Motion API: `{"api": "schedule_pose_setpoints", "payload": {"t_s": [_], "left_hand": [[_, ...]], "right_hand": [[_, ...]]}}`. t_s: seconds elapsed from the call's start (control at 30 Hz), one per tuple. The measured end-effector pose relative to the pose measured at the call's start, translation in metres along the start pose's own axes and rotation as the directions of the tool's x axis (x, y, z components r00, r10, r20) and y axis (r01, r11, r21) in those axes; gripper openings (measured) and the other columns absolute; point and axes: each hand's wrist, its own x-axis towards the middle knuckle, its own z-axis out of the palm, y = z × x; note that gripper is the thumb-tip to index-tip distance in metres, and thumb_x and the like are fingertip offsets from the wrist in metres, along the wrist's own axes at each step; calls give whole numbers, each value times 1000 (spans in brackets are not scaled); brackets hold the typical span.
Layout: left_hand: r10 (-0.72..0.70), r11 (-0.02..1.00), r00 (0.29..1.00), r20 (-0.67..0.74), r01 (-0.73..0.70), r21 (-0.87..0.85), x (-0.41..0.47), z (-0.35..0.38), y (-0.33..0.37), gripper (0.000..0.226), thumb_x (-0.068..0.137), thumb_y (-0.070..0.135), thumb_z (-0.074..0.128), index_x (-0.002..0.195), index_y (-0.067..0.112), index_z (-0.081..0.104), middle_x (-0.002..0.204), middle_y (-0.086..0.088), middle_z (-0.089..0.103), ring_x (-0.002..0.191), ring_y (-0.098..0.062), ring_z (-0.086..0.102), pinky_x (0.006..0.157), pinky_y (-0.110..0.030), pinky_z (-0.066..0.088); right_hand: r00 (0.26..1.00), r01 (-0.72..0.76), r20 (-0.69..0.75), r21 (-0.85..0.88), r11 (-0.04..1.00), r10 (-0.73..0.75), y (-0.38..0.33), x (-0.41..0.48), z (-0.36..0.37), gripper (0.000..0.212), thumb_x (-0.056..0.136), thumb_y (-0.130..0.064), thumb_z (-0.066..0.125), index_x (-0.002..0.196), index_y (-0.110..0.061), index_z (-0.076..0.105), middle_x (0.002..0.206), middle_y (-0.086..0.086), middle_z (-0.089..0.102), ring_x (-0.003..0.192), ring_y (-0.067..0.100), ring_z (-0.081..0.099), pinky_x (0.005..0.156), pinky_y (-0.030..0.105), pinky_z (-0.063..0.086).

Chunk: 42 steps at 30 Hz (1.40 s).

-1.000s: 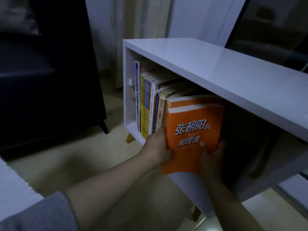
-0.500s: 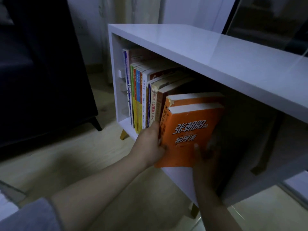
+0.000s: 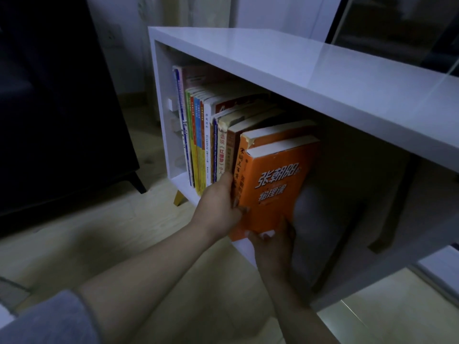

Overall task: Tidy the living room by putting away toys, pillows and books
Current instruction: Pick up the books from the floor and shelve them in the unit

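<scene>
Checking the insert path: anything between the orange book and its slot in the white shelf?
Nothing visible. The orange book stands partly inside the white shelf, against a second orange book ending the row. The space to its right is dark but looks empty. Left hand and right hand both grip it.

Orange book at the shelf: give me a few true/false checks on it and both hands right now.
1. The orange book is at the right end of the row of books. True.
2. The left hand rests on the floor. False: it grips the orange book at its spine side.
3. The right hand holds the orange book at its lower edge. True.
4. Books fill the white shelf unit from side to side. False: they fill only its left part.
</scene>
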Motion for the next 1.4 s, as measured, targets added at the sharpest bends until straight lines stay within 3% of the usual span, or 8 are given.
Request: {"api": "schedule_pose_setpoints", "payload": {"t_s": [0.27,0.43,0.63,0.9,1.0,1.1,1.23,1.4], "left_hand": [[-24,1000,979,-204,24,-5,9,23,-4,44,76,25,77,112,15,55,107,-5,61,98,-21,57,80,-32,48],[-152,986,936,-319,120,-118,14,27,-8,45,71,27,81,92,18,43,100,-7,52,87,-19,55,69,-29,47],[-210,974,952,-222,185,-129,10,22,-12,39,73,29,79,89,18,44,94,-6,56,85,-22,57,69,-38,53],[-238,965,960,-146,217,-151,-13,-6,-18,32,76,27,77,91,15,52,91,-1,58,82,-14,56,68,-30,51],[-379,916,922,-79,362,-171,-31,-25,-19,34,77,31,76,98,20,51,93,3,58,81,-6,55,62,-16,44],[-515,847,857,-31,503,-174,-42,-53,-10,35,79,29,74,106,20,53,96,5,61,83,-8,60,67,-23,50],[-559,820,829,-9,551,-157,-57,-107,20,30,79,22,74,104,20,57,97,5,65,79,-6,63,65,-23,50],[-602,783,798,21,595,-179,-69,-183,90,29,80,20,73,104,18,57,96,4,64,76,1,58,59,-11,41]], "right_hand": [[993,42,107,109,993,-54,3,37,11,90,70,-15,82,146,-10,33,143,14,41,131,29,43,106,46,40],[979,13,194,240,971,-61,4,46,9,91,74,-5,78,149,-19,28,149,8,36,132,24,43,103,47,45],[966,-54,256,295,954,-24,1,39,4,86,81,-7,72,151,-16,22,150,6,36,135,21,39,107,32,37],[974,-121,216,254,960,65,-15,12,-20,68,77,-32,72,136,-13,45,135,2,53,123,18,51,90,20,43],[959,-168,271,289,943,88,-34,-7,-40,48,88,-30,64,131,-16,48,122,-6,54,111,7,51,84,12,39],[942,-209,311,247,946,127,-59,-26,-57,41,91,-28,61,130,-15,51,118,-2,57,108,9,54,86,16,41],[931,-320,255,229,919,260,-109,-57,-74,29,89,-18,65,115,-9,59,104,7,66,90,16,62,62,2,42],[893,-381,330,192,904,306,-200,-89,-133,27,92,-23,61,118,-16,57,100,-9,62,101,18,61,86,36,52]]}}
